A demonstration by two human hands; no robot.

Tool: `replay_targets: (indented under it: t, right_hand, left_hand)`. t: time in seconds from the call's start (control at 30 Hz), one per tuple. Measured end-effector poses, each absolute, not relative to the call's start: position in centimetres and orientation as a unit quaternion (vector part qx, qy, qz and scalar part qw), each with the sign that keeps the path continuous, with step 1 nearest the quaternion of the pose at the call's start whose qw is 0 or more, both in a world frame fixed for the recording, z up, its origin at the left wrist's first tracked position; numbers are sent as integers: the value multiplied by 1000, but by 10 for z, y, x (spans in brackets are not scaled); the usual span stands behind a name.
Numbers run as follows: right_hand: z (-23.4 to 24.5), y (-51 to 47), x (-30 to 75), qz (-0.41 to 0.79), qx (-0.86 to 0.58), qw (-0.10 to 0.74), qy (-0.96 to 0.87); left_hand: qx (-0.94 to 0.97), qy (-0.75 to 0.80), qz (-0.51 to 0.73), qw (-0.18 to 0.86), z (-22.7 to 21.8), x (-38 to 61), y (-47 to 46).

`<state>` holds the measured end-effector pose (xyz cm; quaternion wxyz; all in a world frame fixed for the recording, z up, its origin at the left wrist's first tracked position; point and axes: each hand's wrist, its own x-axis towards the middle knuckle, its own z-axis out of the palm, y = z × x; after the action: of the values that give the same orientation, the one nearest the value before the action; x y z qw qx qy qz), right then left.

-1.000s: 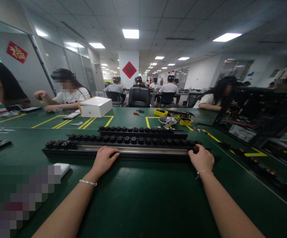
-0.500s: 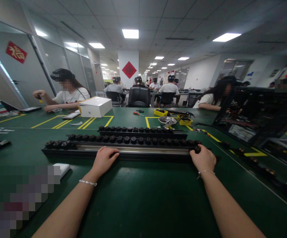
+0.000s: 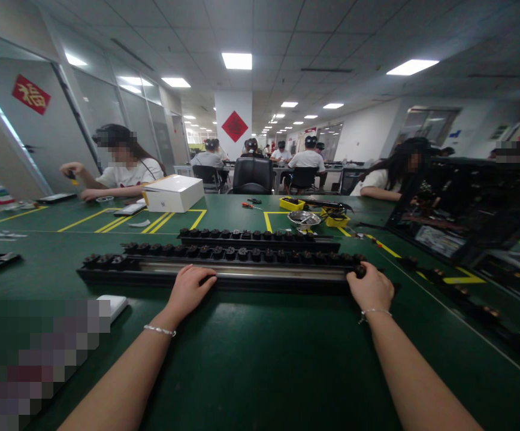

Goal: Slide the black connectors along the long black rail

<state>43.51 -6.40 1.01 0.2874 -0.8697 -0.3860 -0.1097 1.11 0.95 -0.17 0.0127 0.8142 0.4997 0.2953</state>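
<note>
A long black rail [image 3: 282,276] with a shiny metallic strip lies across the green table in front of me. My left hand [image 3: 191,288] is closed over its front edge left of the middle, thumb lying along the rail. At the right end, my right hand [image 3: 372,290] pinches a small round black piece [image 3: 357,271] against the rail; the fingers partly hide it. A few black socket-like pieces [image 3: 103,260] sit at the rail's left end. Right behind runs a row of similar pieces [image 3: 242,254], and farther back stands another loaded black rail [image 3: 260,242].
A white box [image 3: 177,194], a metal bowl [image 3: 304,219] and yellow trays [image 3: 291,203] stand toward the back. An open black computer case [image 3: 449,209] is at right, near a line of loose black pieces [image 3: 457,290]. Co-workers sit across the table at left and right.
Almost nothing differs. Both hands keep their places on the rail, and the view has shifted very slightly.
</note>
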Motion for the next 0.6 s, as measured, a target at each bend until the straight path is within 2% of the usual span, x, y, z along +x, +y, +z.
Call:
replay_targets:
  t: [0.6]
  right_hand:
    - [12,-65,439,-103,-877,278,-378]
  left_hand:
    - [814,501,294,12,-3,10,10]
